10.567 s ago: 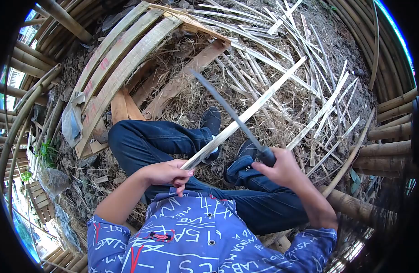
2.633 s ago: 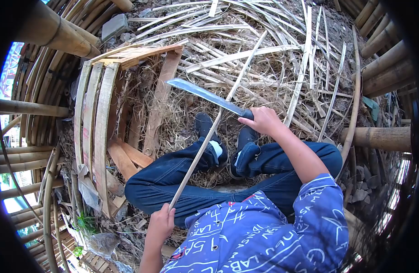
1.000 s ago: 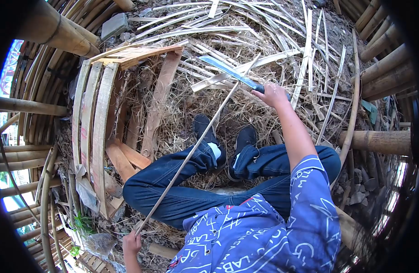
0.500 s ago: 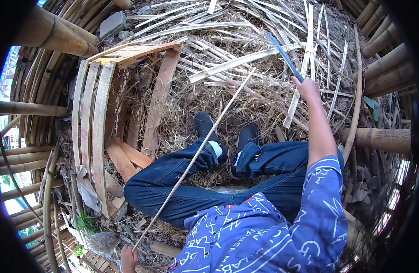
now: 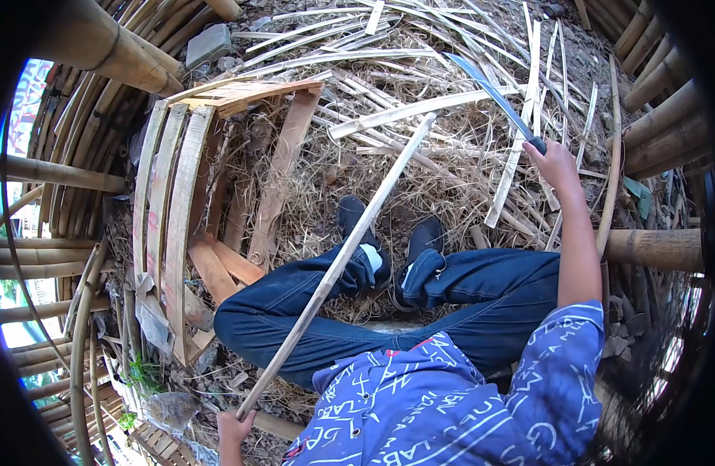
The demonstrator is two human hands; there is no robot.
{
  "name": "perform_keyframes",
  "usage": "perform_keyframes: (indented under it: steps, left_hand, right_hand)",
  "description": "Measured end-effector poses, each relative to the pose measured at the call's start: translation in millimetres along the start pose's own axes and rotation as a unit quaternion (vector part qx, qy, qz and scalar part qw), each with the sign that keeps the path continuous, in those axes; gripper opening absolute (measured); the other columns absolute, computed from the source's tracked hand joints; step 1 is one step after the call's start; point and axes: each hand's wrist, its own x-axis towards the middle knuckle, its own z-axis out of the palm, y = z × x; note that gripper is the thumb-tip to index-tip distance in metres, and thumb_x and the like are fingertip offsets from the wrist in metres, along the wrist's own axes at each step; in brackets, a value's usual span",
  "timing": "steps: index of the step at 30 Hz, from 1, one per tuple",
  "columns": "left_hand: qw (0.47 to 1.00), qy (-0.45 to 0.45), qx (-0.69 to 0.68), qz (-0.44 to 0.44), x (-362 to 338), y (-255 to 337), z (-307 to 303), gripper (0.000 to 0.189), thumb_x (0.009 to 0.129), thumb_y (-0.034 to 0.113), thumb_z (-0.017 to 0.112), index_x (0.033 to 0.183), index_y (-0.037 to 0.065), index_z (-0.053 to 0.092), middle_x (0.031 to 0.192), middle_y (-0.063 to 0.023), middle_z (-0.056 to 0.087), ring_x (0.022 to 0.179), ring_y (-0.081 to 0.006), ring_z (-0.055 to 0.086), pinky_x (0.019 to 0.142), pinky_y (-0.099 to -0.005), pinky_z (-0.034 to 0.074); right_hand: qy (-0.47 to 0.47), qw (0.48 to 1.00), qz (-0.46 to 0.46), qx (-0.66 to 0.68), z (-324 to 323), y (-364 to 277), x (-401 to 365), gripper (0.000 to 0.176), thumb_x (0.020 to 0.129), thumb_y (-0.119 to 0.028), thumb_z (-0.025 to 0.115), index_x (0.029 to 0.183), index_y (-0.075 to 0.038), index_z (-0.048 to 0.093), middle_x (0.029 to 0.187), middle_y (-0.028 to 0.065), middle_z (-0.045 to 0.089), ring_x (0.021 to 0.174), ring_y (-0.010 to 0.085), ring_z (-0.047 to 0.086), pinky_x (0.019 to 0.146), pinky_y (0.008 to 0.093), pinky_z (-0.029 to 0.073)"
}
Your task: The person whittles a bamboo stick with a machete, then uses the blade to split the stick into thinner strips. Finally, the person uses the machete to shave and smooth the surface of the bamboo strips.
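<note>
My left hand [image 5: 235, 429], low in the view, is closed round the near end of a long bamboo strip [image 5: 332, 276]. The strip slants up and right across my thigh, its far end above my shoes, with its broad pale face showing. My right hand [image 5: 555, 165] grips the dark handle of a long knife [image 5: 493, 95]. The blade points up and left over scattered bamboo strips [image 5: 420, 109], apart from the held strip.
A slatted wooden crate [image 5: 188, 202] stands at the left, near a grey block [image 5: 208, 45]. Bamboo poles [image 5: 657, 250] line both sides. Dry shavings and loose strips cover the ground around my shoes [image 5: 425, 237].
The strip has turned in my left hand and shows a wider face. My right hand and the knife have shifted right and slightly down, away from the strip.
</note>
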Motion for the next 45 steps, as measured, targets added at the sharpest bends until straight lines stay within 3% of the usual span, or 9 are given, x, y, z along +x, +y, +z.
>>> perform_keyframes:
  steps: [6,16,21,27,30,32,36,40,45]
  left_hand:
    - [0.999,-0.008,0.012,0.037,-53,-78,27,0.037,0.07,0.031,0.076,0.051,0.003,0.06,0.048,-0.0162,0.054,0.045,-0.0359,0.056,0.049,-0.042,0.045]
    - [0.985,-0.129,-0.115,0.027,23,74,-8,0.034,0.075,0.03,0.073,0.06,0.001,0.063,0.054,-0.0156,0.06,0.048,-0.0275,0.061,0.05,-0.0384,0.048]
    - [0.858,-0.314,-0.381,-0.143,98,191,0,0.018,0.088,0.017,0.065,0.085,0.0,0.06,0.061,-0.0027,0.058,0.052,-0.0127,0.063,0.044,-0.0257,0.048]
    - [0.799,-0.332,-0.481,-0.141,148,234,27,0.013,0.092,0.011,0.059,0.086,0.001,0.053,0.056,-0.0029,0.052,0.046,-0.0117,0.056,0.044,-0.0295,0.051]
    - [0.832,-0.358,-0.406,-0.117,153,242,25,0.016,0.089,0.013,0.062,0.089,-0.001,0.054,0.061,-0.0071,0.057,0.048,-0.0134,0.059,0.046,-0.0296,0.051]
    - [0.935,-0.186,-0.285,-0.099,155,253,25,0.031,0.084,0.022,0.066,0.095,-0.005,0.054,0.076,-0.0233,0.066,0.063,-0.0317,0.068,0.058,-0.0413,0.054]
    - [0.989,-0.063,-0.132,-0.031,156,273,14,0.042,0.079,0.036,0.07,0.091,-0.004,0.062,0.083,-0.027,0.067,0.083,-0.0444,0.065,0.075,-0.0483,0.052]
    - [0.99,-0.071,-0.11,-0.049,158,276,16,0.043,0.079,0.037,0.071,0.091,-0.003,0.063,0.083,-0.0268,0.067,0.083,-0.0448,0.065,0.075,-0.049,0.052]
    - [0.977,-0.059,-0.206,-0.019,153,272,17,0.038,0.085,0.032,0.067,0.09,-0.004,0.056,0.087,-0.0301,0.065,0.089,-0.0476,0.063,0.077,-0.0505,0.05]
  right_hand:
    - [0.019,0.999,0.003,0.039,-36,3,-24,0.061,0.087,-0.058,0.058,0.08,0.002,0.067,0.07,0.0212,0.064,0.071,0.0353,0.066,0.067,0.0443,0.05]
    - [0.1,0.992,-0.015,0.07,-38,15,-32,0.064,0.087,-0.06,0.056,0.078,0.003,0.064,0.066,0.0181,0.062,0.066,0.0346,0.063,0.064,0.0434,0.047]
    - [0.075,0.979,-0.025,0.187,-40,7,-54,0.065,0.09,-0.062,0.054,0.07,0.0,0.056,0.056,0.0078,0.052,0.055,0.018,0.051,0.053,0.0357,0.041]
    - [-0.068,0.922,-0.024,0.381,7,-47,-126,0.052,0.092,-0.053,0.056,0.073,-0.005,0.056,0.057,-0.0001,0.05,0.05,0.0106,0.05,0.046,0.0277,0.04]
    - [-0.194,0.836,-0.006,0.514,42,-97,-172,0.04,0.094,-0.043,0.059,0.078,-0.007,0.056,0.057,-0.0009,0.052,0.045,0.0073,0.05,0.041,0.023,0.041]
    - [-0.248,0.794,0.033,0.555,71,-133,-203,0.037,0.094,-0.039,0.061,0.076,-0.008,0.056,0.055,-0.0019,0.051,0.045,0.0072,0.05,0.041,0.0236,0.04]
    - [-0.361,0.698,0.068,0.614,105,-195,-255,0.031,0.092,-0.032,0.065,0.077,-0.006,0.057,0.055,-0.0021,0.051,0.044,0.0072,0.049,0.041,0.0241,0.039]
    - [-0.409,0.713,0.018,0.569,116,-212,-267,0.034,0.09,-0.034,0.067,0.076,-0.003,0.06,0.053,0.0016,0.053,0.046,0.0097,0.052,0.044,0.0276,0.041]
    - [-0.337,0.841,-0.199,0.375,103,-216,-242,0.054,0.084,-0.053,0.065,0.078,0.001,0.066,0.065,0.0178,0.064,0.064,0.0328,0.066,0.062,0.0416,0.052]
